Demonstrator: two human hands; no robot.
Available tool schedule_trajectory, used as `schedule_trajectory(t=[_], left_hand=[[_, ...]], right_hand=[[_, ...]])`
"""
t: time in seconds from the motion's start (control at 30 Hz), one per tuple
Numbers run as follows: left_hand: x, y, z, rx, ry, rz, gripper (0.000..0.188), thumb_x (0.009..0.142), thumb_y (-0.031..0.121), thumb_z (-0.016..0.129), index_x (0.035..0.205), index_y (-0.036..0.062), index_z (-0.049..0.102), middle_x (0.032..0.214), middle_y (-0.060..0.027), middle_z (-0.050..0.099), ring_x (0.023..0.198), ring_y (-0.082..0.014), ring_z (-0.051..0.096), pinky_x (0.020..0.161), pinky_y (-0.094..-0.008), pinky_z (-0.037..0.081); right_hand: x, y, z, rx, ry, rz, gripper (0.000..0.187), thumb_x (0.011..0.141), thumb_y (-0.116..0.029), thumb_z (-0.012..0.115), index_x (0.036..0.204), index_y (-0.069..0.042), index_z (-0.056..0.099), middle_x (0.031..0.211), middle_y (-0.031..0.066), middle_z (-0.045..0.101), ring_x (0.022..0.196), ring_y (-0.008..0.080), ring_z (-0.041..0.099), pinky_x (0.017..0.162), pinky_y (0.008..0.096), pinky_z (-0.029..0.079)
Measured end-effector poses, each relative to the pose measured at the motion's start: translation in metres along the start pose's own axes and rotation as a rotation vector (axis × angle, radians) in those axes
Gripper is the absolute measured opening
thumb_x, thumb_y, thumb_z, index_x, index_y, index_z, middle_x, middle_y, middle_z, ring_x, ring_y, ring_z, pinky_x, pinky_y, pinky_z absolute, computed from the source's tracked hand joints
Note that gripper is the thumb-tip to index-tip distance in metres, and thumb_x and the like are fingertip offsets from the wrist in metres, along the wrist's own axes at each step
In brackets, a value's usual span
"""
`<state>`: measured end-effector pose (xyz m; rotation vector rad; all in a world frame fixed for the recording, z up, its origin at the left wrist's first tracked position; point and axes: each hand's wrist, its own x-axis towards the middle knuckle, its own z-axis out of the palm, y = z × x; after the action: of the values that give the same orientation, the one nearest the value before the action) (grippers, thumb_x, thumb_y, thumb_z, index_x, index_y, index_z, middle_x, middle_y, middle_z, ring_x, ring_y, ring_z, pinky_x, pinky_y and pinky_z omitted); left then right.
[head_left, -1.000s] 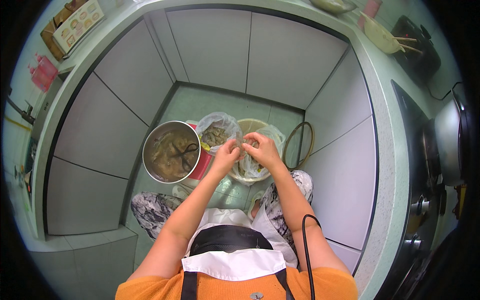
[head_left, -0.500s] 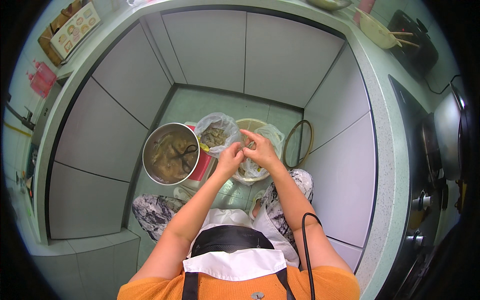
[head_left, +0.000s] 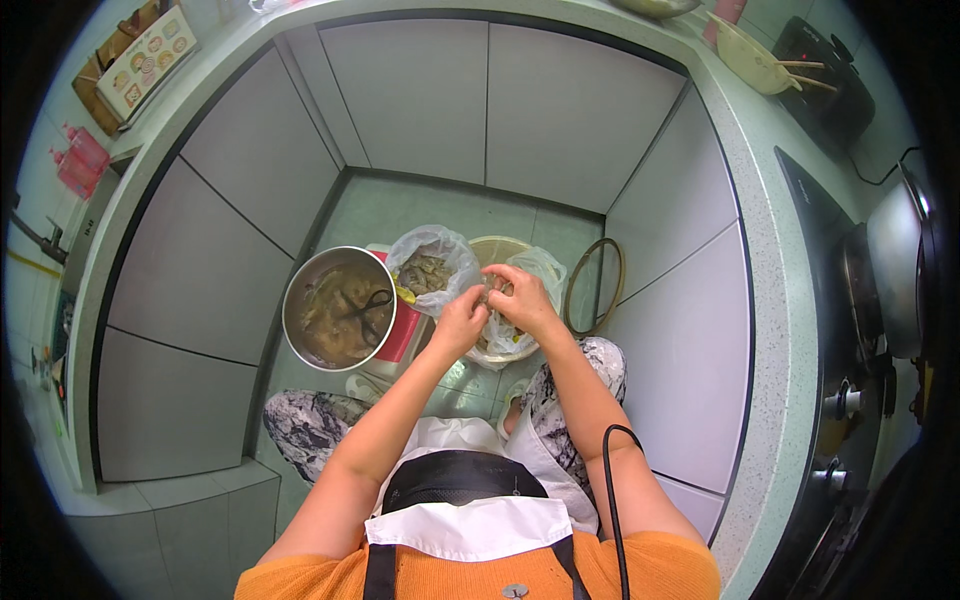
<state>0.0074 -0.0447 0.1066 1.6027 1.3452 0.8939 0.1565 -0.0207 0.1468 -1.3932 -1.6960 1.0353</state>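
Observation:
My left hand [head_left: 462, 318] and my right hand [head_left: 523, 301] meet over a lined bin, fingertips pinched together on a small greyish piece that looks like a shrimp [head_left: 487, 291], mostly hidden by the fingers. Just left of them, a white plastic bag [head_left: 447, 246] stands open with raw grey shrimp [head_left: 424, 273] inside. Further left is a metal pot [head_left: 290, 318] of murky brownish water, with black-handled scissors [head_left: 372, 316] lying in it. Under my hands, the cream bin [head_left: 497, 246] has a clear plastic bag [head_left: 540, 268] hanging over its rim.
A red and white stool [head_left: 402, 335] stands between pot and bin. A hoop-like ring [head_left: 597, 287] leans against the right cabinet. Grey cabinets [head_left: 400, 95] enclose the floor, and my knees flank the work. A black cable [head_left: 611, 490] runs along my right arm.
My right index finger has curled in closer to the pinched piece. Both hands stay over the bin; pot, bag and scissors keep their places.

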Motion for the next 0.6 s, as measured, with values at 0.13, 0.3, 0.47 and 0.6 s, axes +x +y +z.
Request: schedule_trajectory(t=[0.13,0.3,0.47,0.6], left_hand=[[0.001,0.002,0.002,-0.135,-0.04,-0.066,0.029,0.081,0.014,0.051,0.106,0.0007,0.054,0.078,-0.0153,0.062,0.067,-0.0196,0.062,0.062,-0.0328,0.049],[0.006,0.009,0.003,-0.287,-0.05,-0.172,0.025,0.084,0.015,0.049,0.103,-0.0011,0.055,0.074,-0.0088,0.061,0.066,-0.0142,0.06,0.057,-0.028,0.05],[0.01,0.007,0.001,-0.431,-0.08,-0.283,0.021,0.089,0.013,0.042,0.1,0.0006,0.054,0.079,-0.0035,0.058,0.068,-0.01,0.057,0.058,-0.0246,0.051],[0.014,0.002,0.001,-0.449,-0.114,-0.277,0.022,0.09,0.013,0.04,0.101,-0.0002,0.053,0.079,-0.0045,0.058,0.068,-0.0115,0.058,0.059,-0.0251,0.052]], right_hand=[[0.001,0.003,0.0,0.054,0.028,0.03,0.029,0.068,-0.012,0.06,0.096,-0.004,0.063,0.071,0.0085,0.062,0.066,0.0177,0.061,0.063,0.0295,0.048],[0.003,0.01,0.001,0.084,0.047,0.017,0.026,0.069,-0.012,0.061,0.093,-0.004,0.063,0.069,0.0076,0.063,0.063,0.0162,0.063,0.06,0.0286,0.049],[0.003,0.012,0.002,0.114,0.049,-0.002,0.024,0.071,-0.012,0.061,0.093,-0.003,0.063,0.07,0.0074,0.064,0.061,0.0153,0.064,0.059,0.0273,0.049],[0.003,0.008,0.0,0.136,0.048,0.007,0.023,0.071,-0.011,0.061,0.093,-0.002,0.063,0.071,0.0068,0.064,0.062,0.0153,0.064,0.059,0.0269,0.049]])
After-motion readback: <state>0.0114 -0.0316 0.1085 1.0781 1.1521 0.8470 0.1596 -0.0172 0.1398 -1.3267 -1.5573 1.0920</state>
